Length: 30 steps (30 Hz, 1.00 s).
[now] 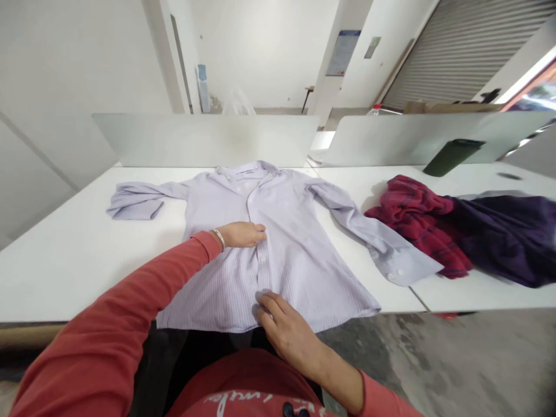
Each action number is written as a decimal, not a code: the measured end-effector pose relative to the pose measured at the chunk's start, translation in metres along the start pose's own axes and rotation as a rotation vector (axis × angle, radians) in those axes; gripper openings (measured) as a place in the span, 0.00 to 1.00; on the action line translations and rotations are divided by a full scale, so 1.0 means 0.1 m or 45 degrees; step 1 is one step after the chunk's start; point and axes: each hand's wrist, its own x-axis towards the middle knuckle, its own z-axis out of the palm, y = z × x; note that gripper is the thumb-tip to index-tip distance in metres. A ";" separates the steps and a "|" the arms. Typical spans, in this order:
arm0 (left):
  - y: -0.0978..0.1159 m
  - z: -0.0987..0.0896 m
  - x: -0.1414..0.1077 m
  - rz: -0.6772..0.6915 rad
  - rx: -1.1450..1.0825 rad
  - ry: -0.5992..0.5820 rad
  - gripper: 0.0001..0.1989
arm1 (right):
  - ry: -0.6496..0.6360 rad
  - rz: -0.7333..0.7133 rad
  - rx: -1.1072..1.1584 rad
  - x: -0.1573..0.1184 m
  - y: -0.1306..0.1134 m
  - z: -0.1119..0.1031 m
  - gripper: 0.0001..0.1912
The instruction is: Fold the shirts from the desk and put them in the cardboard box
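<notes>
A pale lavender striped shirt [291,231] lies front side up on the white table, its collar at the far side and its hem at the near edge. My left hand [244,234] pinches the button placket around the middle of the shirt. Lower down, my right hand [282,324] has its fingers closed on the placket near the hem. One sleeve is folded back on itself at the left; the other stretches out to the right, its cuff showing buttons.
Red checked cloth [417,220] and dark purple cloth [508,231] are heaped on the white table [65,260] at the right. A dark green object [452,157] stands behind them. Frosted dividers [174,139] run along the far edge.
</notes>
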 end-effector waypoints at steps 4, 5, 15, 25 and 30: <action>0.06 0.04 -0.01 -0.009 0.097 0.032 0.11 | 0.019 -0.009 0.092 0.03 0.00 -0.04 0.10; 0.08 0.04 -0.01 -0.004 0.133 0.036 0.12 | 0.022 -0.003 0.127 0.03 0.00 -0.06 0.09; 0.06 -0.08 -0.03 0.017 0.075 -0.046 0.15 | 0.118 0.231 0.494 -0.02 0.03 -0.14 0.11; 0.08 0.03 -0.04 -0.009 0.094 0.015 0.16 | 0.144 0.017 0.239 0.02 -0.01 -0.26 0.12; 0.05 0.08 -0.07 -0.041 0.044 0.056 0.12 | 0.099 -0.085 0.128 0.02 -0.05 -0.23 0.16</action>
